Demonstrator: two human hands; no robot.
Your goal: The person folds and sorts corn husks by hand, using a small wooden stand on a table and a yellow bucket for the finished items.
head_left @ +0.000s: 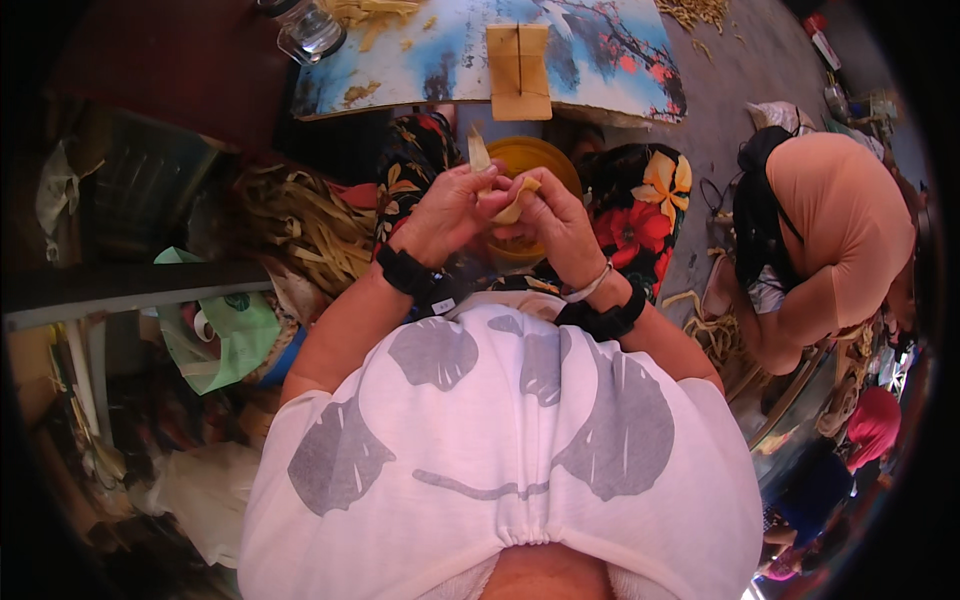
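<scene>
Over the yellow tub [557, 163], the left hand [447, 212] and right hand [566, 232] pinch pale strip [479, 154] between thumbs and fingers (one piece or two, I cannot tell); even tension should prevent tearing.

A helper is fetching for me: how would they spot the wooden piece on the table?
Find the blue-and-white painted table beyond the person's right hand. The wooden piece is at its near edge. Plain tan with a dark line down it, it differs from the clear glass mug and loose pale scraps.
</scene>
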